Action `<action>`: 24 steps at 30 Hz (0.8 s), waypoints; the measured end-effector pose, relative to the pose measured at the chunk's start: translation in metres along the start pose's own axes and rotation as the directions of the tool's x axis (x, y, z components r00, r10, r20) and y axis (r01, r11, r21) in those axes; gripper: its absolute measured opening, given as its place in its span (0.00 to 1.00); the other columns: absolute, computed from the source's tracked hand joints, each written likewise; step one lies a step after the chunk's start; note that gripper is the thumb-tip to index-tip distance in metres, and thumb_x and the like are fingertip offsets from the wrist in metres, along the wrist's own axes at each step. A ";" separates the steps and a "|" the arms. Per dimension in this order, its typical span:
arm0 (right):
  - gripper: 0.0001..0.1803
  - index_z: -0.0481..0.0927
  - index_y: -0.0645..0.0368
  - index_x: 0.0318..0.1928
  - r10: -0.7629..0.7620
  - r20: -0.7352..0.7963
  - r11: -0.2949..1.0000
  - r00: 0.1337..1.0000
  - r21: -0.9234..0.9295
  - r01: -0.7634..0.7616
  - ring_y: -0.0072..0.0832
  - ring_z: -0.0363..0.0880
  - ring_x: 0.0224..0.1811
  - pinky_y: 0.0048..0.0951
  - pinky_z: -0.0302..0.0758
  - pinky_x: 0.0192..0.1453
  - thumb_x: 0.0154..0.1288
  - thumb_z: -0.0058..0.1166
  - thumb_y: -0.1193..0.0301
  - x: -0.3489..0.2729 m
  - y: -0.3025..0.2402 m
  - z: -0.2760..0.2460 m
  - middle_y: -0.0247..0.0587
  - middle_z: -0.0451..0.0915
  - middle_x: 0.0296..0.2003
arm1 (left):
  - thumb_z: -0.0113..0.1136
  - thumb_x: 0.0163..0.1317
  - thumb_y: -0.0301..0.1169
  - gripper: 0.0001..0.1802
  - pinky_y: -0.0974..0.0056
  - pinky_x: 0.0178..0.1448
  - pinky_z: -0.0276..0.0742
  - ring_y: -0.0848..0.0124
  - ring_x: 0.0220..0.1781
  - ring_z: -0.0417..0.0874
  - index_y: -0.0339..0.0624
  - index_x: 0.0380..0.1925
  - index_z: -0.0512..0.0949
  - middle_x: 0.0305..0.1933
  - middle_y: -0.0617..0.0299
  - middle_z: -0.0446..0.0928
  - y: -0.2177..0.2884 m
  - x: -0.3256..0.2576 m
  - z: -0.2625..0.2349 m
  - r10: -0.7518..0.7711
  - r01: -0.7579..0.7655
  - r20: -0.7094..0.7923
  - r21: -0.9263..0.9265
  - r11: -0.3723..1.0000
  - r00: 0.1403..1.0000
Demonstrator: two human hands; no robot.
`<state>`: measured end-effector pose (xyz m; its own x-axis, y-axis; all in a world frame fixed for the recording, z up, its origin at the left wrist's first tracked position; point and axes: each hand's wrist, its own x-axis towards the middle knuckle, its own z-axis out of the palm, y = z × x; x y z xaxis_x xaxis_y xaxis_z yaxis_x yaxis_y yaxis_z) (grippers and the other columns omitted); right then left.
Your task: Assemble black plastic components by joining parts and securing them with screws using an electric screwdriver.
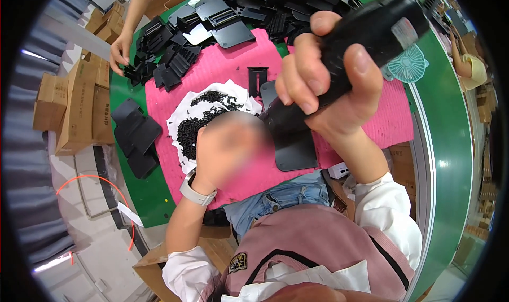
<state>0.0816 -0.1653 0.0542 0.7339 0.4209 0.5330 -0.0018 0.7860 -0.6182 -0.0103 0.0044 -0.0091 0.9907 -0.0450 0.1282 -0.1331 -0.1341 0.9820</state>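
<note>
Grey floor fills the far left of the frame, with a thin orange cord (90, 181) curling over it. Brown cardboard boxes (79, 103) are stacked at the left, just beside the green table (146, 196). More brown boxes sit at the upper left.

We see another person's hand (121, 51) at the upper left, touching a heap of small black parts (164, 63) on the green table. Flat black plates (135, 137) lie at the table's left edge, a little lower down.

A pink mat (222, 63) covers the middle of the table. On it lies a white cloth (180, 116) with a pile of tiny black screws (199, 121). Our left hand (228, 148) is in the middle of the frame, right beside the screws. It is blurred, so we cannot tell if it is open or closed or if it holds anything. A white watch (199, 191) is on that wrist.

A small black bracket (256, 82) stands on the mat, just above the hand. A big pile of black plates and parts (265, 5) fills the top middle.

Our right hand (328, 84) is up high, right of the middle. Its fingers are wrapped tight around a black power screwdriver (371, 31). The tool slants from the upper right down to a flat black plate (294, 148) on the pink mat. The tool and hand hide part of the mat.

A pale green little fan (408, 63) sits at the right, on the table. Another person (469, 63) in yellow is at the far right edge. More brown boxes (488, 196) stand low at the right.
</note>
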 end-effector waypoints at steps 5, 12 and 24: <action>0.15 0.70 0.57 0.46 0.162 -0.087 0.935 0.983 0.331 -0.125 0.24 0.65 0.14 0.32 0.67 0.24 0.66 0.46 0.61 0.006 -0.001 -0.002 0.35 0.67 0.18 | 0.67 0.51 0.27 0.09 0.71 0.29 0.70 0.72 0.21 0.76 0.32 0.22 0.78 0.20 0.58 0.76 0.006 0.001 -0.001 0.282 -0.296 0.103 0.172 0.940 0.954; 0.26 0.63 0.61 0.46 0.121 0.046 0.935 0.992 -0.342 -0.099 0.19 0.61 0.11 0.21 0.58 0.16 0.55 0.58 0.58 0.004 -0.020 -0.015 0.31 0.65 0.16 | 0.59 0.61 0.27 0.07 0.72 0.30 0.70 0.76 0.27 0.77 0.35 0.31 0.82 0.29 0.59 0.77 0.002 0.000 0.010 0.055 -0.050 -0.017 0.203 0.978 0.998; 0.18 0.68 0.63 0.32 0.162 0.068 0.831 0.984 -0.548 -0.099 0.19 0.70 0.19 0.19 0.68 0.23 0.45 0.64 0.69 -0.001 -0.004 -0.004 0.35 0.70 0.20 | 0.60 0.57 0.22 0.07 0.72 0.30 0.75 0.74 0.25 0.80 0.31 0.35 0.82 0.27 0.57 0.79 -0.013 -0.001 0.027 -0.106 0.106 0.052 0.001 0.994 0.993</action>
<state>0.0837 -0.1705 0.0538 0.6760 0.5728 0.4637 0.2978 0.3632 -0.8828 -0.0106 -0.0202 -0.0259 0.9965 -0.0817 0.0159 -0.0272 -0.1389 0.9899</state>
